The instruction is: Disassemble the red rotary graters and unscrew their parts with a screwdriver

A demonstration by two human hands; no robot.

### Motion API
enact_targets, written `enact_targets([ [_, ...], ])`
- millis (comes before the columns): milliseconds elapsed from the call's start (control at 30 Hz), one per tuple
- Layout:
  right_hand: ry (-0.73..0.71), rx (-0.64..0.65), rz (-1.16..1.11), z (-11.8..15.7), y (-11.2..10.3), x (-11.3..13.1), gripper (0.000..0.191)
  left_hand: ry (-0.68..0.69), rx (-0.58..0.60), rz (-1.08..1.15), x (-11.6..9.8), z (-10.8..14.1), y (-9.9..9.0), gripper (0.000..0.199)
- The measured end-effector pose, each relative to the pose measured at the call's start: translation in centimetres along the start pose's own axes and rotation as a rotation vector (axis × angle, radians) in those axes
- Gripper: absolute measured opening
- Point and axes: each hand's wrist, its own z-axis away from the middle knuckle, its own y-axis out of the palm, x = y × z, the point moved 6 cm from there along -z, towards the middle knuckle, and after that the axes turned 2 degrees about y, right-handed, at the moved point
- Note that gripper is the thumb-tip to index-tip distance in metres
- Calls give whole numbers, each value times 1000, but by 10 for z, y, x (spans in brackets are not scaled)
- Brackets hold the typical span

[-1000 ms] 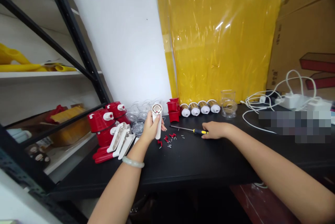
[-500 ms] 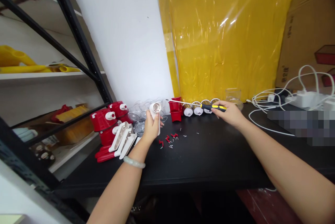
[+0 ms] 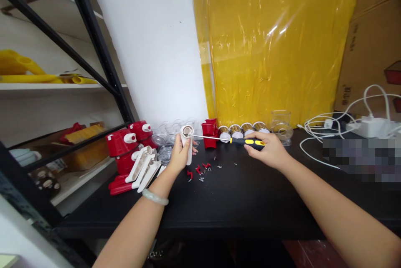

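Observation:
My left hand (image 3: 181, 154) is closed around a white plastic handle part (image 3: 189, 156), whose round hollow end points up and toward me. In my right hand (image 3: 270, 149) is a screwdriver (image 3: 247, 142) with a black and yellow grip, held level. Its long shaft points left, and the tip meets the round opening of the white part; whether it sits on a screw is too small to tell. Below my hands, small red plastic pieces (image 3: 198, 170) and several tiny screws (image 3: 201, 179) lie scattered on the black table (image 3: 250, 201).
To the left stand red housings (image 3: 121, 144) and white handles with red grips (image 3: 142, 169). Clear plastic cups (image 3: 166, 134), a red hopper (image 3: 209, 133) and metal drums (image 3: 236, 131) line the back. White cables (image 3: 316, 123) lie at right; a black-framed shelf (image 3: 94, 38) borders the left.
The screwdriver has swung down and left, so its tip has moved from beyond the white part into its round opening. My left hand still holds the part.

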Motion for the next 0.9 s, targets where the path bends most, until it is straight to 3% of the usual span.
enact_targets([
  [300, -20, 4, 33, 1, 0, 1, 15, -4, -24, -92, 2, 0, -3, 33],
  [533, -16, 75, 59, -1, 5, -4, 17, 50, -93, -640, -4, -2, -20, 26],
  [667, -40, 140, 9, -3, 9, -5, 20, 22, -88, -732, -2, -2, -23, 28],
  [767, 46, 104, -98, -5, 8, -12, 27, 17, -97, -699, -1, -1, -21, 31],
  [900, 294, 28, -382, -5, 12, -33, 38, 36, -103, -603, -3, 3, -14, 32],
])
